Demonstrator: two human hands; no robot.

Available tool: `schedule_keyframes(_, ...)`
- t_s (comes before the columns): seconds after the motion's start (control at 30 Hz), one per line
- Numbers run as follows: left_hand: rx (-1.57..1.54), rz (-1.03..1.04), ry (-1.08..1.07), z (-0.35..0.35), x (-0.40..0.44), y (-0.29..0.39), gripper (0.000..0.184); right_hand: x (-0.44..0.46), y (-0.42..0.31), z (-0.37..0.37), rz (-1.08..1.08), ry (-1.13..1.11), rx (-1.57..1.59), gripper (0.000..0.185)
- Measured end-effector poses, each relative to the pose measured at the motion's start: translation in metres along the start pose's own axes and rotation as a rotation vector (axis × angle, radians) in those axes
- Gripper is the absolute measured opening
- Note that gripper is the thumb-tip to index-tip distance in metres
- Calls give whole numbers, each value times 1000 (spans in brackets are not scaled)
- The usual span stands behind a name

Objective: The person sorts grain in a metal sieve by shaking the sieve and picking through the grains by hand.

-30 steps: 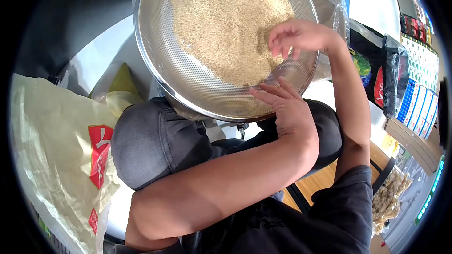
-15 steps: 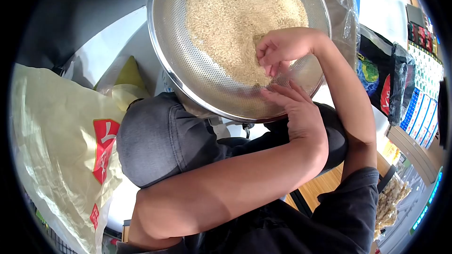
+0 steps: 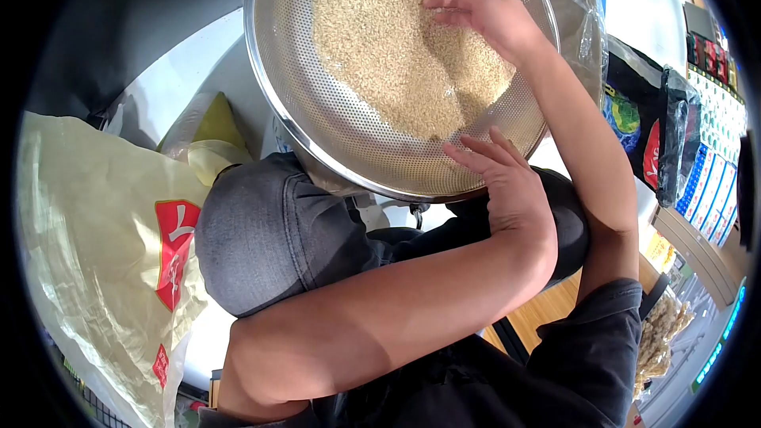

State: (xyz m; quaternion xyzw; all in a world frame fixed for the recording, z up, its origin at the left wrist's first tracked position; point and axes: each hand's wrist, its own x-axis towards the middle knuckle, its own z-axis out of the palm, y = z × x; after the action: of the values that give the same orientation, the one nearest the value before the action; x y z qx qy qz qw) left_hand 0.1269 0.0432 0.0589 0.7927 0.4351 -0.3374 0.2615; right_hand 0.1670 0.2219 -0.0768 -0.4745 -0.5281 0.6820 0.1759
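The sieve (image 3: 279, 115) sits over the knees (image 3: 273, 230), bare mesh between six and nine o'clock around the grain (image 3: 380, 47). Right hand (image 3: 483, 12) hovers at two, fingers apart; left hand (image 3: 507, 178) reaches in at five, fingers spread.

From here I take this for a shop: I see small printed packets (image 3: 708, 190) racked in rows at the right, and a lit green sign (image 3: 720, 341) near them.
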Motion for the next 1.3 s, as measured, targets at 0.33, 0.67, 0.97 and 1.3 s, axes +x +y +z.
schedule_keyframes(0.33, -20, -1, 72, 4, -2, -2, 74, -4, -5, -10, 94, 3, -329, 27)
schedule_keyframes(0.67, 6, 14, 19, 0, -6, -3, 76, -18, -12, 30, 544, -672, -204, 26)
schedule_keyframes(0.97, 9, -13, 23, 2, -4, 1, 121, 19, -8, 75, 126, -439, 135, 42)
schedule_keyframes(1.3, -39, 23, 24, -3, -10, -9, 85, 38, -20, 37, 12, -20, 454, 41)
